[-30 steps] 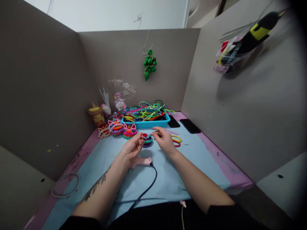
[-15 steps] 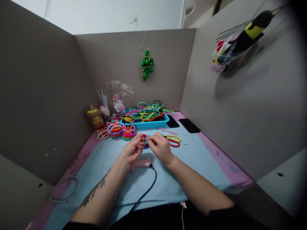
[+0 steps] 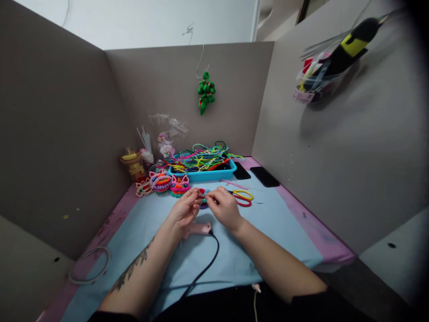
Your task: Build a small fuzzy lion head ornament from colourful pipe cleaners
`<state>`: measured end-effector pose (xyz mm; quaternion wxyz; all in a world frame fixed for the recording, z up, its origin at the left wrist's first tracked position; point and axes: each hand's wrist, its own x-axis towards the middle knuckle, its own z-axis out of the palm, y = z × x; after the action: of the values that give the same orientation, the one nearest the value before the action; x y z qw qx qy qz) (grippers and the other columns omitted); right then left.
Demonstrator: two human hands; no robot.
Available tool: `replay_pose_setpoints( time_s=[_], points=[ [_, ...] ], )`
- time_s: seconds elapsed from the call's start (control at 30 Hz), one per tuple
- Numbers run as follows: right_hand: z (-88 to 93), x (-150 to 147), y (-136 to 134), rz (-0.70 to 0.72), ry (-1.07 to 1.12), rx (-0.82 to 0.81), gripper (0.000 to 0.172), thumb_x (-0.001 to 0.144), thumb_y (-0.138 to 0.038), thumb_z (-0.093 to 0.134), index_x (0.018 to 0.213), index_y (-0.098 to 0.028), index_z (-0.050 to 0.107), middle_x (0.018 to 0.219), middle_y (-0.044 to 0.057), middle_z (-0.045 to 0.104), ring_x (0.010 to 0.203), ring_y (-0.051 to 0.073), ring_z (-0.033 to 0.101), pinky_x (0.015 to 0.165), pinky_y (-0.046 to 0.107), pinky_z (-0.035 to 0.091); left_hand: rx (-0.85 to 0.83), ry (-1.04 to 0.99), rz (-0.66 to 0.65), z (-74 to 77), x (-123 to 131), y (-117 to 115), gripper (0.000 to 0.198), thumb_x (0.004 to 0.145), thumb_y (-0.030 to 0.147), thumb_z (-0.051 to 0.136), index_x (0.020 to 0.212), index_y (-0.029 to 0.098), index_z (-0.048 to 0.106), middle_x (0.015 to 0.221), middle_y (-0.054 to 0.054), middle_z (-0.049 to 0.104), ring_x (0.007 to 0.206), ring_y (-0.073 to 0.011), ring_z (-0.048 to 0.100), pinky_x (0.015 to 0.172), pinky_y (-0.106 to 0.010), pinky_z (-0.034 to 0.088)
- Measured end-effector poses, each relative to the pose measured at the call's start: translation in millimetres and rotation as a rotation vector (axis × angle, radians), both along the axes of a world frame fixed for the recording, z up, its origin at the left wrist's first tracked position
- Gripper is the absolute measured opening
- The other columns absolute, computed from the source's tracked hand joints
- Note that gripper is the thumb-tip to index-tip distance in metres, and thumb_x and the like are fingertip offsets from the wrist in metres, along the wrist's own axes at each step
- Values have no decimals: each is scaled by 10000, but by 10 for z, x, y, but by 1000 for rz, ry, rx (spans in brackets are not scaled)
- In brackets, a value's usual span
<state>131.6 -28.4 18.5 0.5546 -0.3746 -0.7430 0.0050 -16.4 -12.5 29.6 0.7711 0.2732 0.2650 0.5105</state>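
At mid-surface, the left hand (image 3: 183, 211) pinches the small fuzzy ornament (image 3: 203, 197), steadying it just above the pink glue gun (image 3: 197, 229), while the right hand (image 3: 224, 206) closes its grip on its other side, apparently fitting a piece; seating it wants a fine, steady pinch.

Bare forearms, dark sleeves pushed up near the elbows; a dark leafy tattoo running along the left forearm (image 3: 132, 268).
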Motion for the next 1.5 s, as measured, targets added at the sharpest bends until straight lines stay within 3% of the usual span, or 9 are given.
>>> replay_pose_setpoints(
  time_s=[0.13, 0.33, 0.73, 0.97, 1.2, 1.4, 1.5],
  points=[
    [-21, -2, 2, -6, -1, 4, 127, 836, -153, 508, 759, -181, 604, 689, 30, 558, 684, 147, 531, 642, 260, 428, 168, 189, 173, -21, 34, -11, 255, 632, 218, 765, 799, 125, 597, 652, 31, 514, 499, -17, 451, 387, -79, 347],
    [5, -22, -32, 33, -2, 5, 144, 848, -159, 496, 748, -191, 595, 670, 23, 551, 686, 150, 527, 636, 264, 426, 348, 391, 282, -39, 59, -25, 261, 639, 322, 739, 741, 123, 606, 563, 49, 502, 450, -27, 396, 410, -142, 303],
    [33, -38, -59, 60, 157, -136, 117, 843, -196, 518, 751, -192, 589, 697, 12, 537, 662, 138, 518, 613, 258, 419, 431, 477, 271, -30, 52, -29, 313, 659, 334, 700, 897, 145, 623, 694, 14, 595, 431, -34, 415, 410, -175, 327],
    [24, -10, -20, 49, 218, -183, 127, 844, -209, 504, 750, -189, 586, 726, 13, 548, 681, 139, 519, 620, 257, 419, 499, 756, 186, 13, 26, -62, 267, 673, 326, 673, 844, 121, 664, 700, -24, 602, 546, -86, 494, 435, -178, 382],
    [-24, -32, 1, 58, 170, -184, 92, 829, -198, 511, 778, -190, 587, 742, 19, 571, 691, 146, 529, 633, 264, 424, 432, 599, 31, -64, 49, -65, 302, 694, 408, 664, 795, 124, 643, 614, 7, 537, 465, -46, 402, 432, -168, 311],
    [-10, -33, -3, 88, 179, -217, 112, 826, -219, 507, 732, -189, 561, 702, 13, 557, 658, 143, 515, 606, 260, 417, 432, 537, 89, 9, 32, -37, 266, 676, 386, 681, 678, 141, 576, 521, 43, 452, 448, -56, 377, 440, -175, 301],
    [-21, -9, 26, 109, 279, -306, 113, 827, -258, 508, 745, -187, 541, 692, 7, 553, 626, 134, 512, 580, 250, 418, 506, 692, 215, 109, -163, 34, 204, 697, 351, 646, 662, 162, 576, 541, 28, 478, 468, -85, 415, 460, -196, 332]
  ],
)
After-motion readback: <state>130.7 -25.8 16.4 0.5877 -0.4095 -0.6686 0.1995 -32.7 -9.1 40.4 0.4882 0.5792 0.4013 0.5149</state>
